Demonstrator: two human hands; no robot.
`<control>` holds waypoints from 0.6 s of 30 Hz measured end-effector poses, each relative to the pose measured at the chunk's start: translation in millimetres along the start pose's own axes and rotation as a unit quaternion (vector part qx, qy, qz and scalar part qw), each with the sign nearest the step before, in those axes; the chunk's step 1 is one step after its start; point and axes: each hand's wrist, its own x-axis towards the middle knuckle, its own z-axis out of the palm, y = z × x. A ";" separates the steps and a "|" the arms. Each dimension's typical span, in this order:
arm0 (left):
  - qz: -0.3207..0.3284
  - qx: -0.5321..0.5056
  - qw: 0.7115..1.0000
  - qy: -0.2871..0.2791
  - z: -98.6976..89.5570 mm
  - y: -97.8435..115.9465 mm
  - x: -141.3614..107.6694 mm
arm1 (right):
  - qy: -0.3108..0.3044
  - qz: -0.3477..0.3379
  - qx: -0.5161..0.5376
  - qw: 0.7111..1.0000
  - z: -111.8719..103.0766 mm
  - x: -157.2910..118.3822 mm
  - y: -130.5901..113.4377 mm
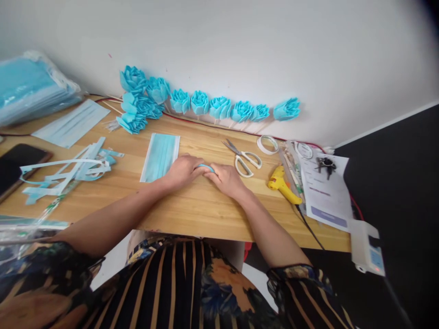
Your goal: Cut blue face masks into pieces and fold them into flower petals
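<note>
My left hand (185, 170) and my right hand (224, 178) meet over the middle of the table. Between them is a small blue piece of mask fabric (206, 167), pinched by both; most of it is hidden by the fingers. A flat blue face mask (158, 157) lies on the wood just left of my left hand. Beyond my right hand rest scissors (242, 157) with white handles, their blades partly spread.
Several blue fabric flowers (219, 108) on sticks line the wall. Cut strips (78, 167), a phone (22, 167) and a bagged mask stack (30, 89) are left. On the right lie a tape roll (268, 151), a yellow glue gun (284, 185) and a paper (324, 194) with keys (326, 165).
</note>
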 end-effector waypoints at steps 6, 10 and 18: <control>-0.006 0.016 1.000 0.008 0.4 1.4 0.1 | 0.011 0.006 0.065 0.998 -0.8 0.5 2.0; -0.035 0.010 0.999 0.026 1.1 1.4 -1.0 | 0.029 0.030 0.097 0.994 -1.8 1.7 1.0; -0.046 -0.025 0.998 0.029 -0.4 1.7 -2.4 | 0.085 0.020 0.158 0.984 -1.5 2.0 -4.0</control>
